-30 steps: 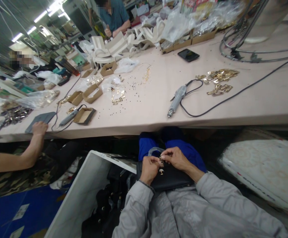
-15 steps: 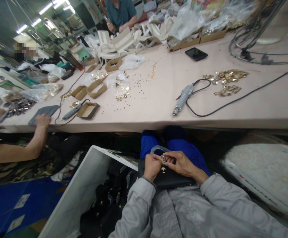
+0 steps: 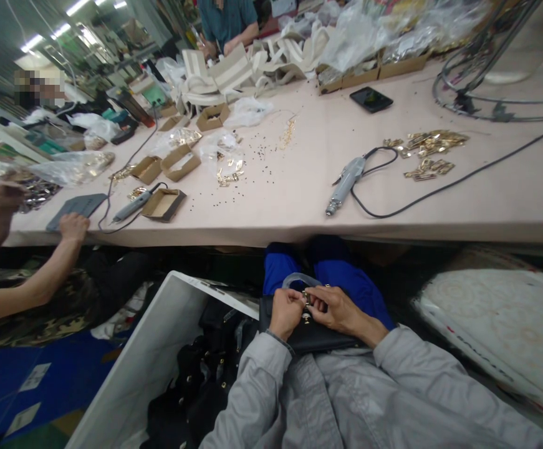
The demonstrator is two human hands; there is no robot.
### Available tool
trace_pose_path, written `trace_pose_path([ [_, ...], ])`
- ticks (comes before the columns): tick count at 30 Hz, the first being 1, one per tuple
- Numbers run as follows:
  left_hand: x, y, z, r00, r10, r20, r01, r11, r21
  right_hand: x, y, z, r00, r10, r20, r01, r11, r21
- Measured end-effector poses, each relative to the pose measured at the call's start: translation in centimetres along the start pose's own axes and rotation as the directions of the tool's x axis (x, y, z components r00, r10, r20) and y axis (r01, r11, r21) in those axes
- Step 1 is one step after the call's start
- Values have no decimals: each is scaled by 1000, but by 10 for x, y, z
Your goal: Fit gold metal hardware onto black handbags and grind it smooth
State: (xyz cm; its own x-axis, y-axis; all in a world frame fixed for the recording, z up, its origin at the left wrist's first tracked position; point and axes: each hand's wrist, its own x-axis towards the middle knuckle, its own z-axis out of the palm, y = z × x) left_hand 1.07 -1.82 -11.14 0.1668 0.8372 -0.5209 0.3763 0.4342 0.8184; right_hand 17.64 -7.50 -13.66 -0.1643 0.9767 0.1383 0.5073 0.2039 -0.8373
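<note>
A black handbag (image 3: 318, 337) lies across my lap, its wrapped handle (image 3: 294, 279) standing up at the far side. Above it, a small gold metal fitting (image 3: 307, 299) is pinched between the fingertips of both hands. My left hand (image 3: 286, 313) closes on the fitting from the left. From the right, my right hand (image 3: 339, 309) grips it with thumb and forefinger. Just below the fingertips, a second piece of shiny metal (image 3: 306, 318) shows on the bag. The fingers partly cover the fitting, so its exact kind is unclear.
A white bin (image 3: 126, 368) of black bags stands at my left. On the table (image 3: 271, 215) are an electric screwdriver (image 3: 345, 185), gold plates (image 3: 432, 146), a phone (image 3: 371, 99) and small boxes (image 3: 163, 204). A co-worker's hand (image 3: 73, 226) rests at left; a wrapped white bundle (image 3: 500, 324) lies right.
The fitting in my fingers has turned slightly, while both hands stay almost in place. At the left, a co-worker's hand has risen off the table.
</note>
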Motion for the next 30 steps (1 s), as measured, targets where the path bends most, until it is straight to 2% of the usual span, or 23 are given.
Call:
trace_pose_path([
  [5, 1, -4, 1, 1000, 25, 4, -25, 1000, 0, -3, 0, 6, 999, -18, -30, 16, 998, -53],
  [15, 0, -6, 1, 998, 54, 13, -54, 999, -4, -2, 2, 8, 999, -13, -44, 12, 1000, -17],
  [23, -5, -2, 3, 995, 80, -52, -80, 997, -16, -2, -4, 7, 995, 29, -100, -23, 998, 56],
  [26, -5, -3, 2, 996, 81, -40, -81, 997, 4, 0, -3, -2, 998, 61, -21, -58, 987, 147],
  [30, -5, -3, -1, 996, 89, -10, -89, 995, 52, 12, 4, -19, 965, 120, 232, -206, 896, 393],
])
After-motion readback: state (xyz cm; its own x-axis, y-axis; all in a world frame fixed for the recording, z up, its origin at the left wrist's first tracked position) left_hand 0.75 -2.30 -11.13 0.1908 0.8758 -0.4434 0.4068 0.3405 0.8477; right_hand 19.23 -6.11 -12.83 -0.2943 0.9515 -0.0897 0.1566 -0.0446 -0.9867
